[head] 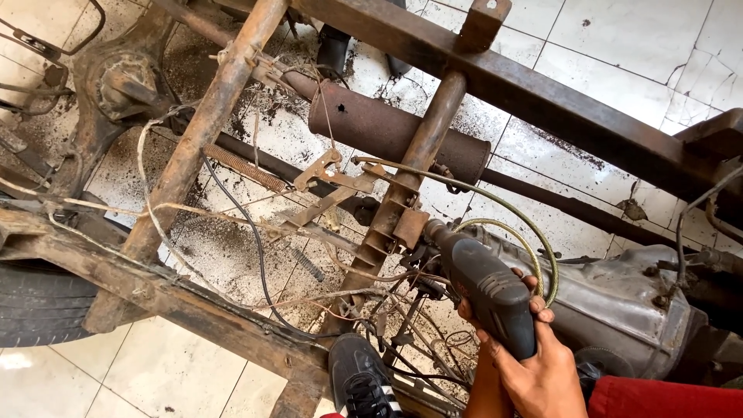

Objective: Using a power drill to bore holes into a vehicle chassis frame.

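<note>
At the left edge of the rusty frame (193, 147) we see a tyre (39, 306), then a black shoe (357, 379) on the lower rail. Right of it our hand (534, 371) is closed around a dark power drill (484, 286), nose against a rusted bracket (409, 228). We cannot tell which hand it is; a grey engine casing (619, 306) lies just right.

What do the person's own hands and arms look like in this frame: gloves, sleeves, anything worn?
Both hands are bare: no gloves, rings or watch visible. The right hand and the left hand overlap low in the frame, so only part of the left shows. The forearm that shows below them is bare, with no sleeve. Red fabric lies beside them at the bottom edge, apparently clothing.
</note>
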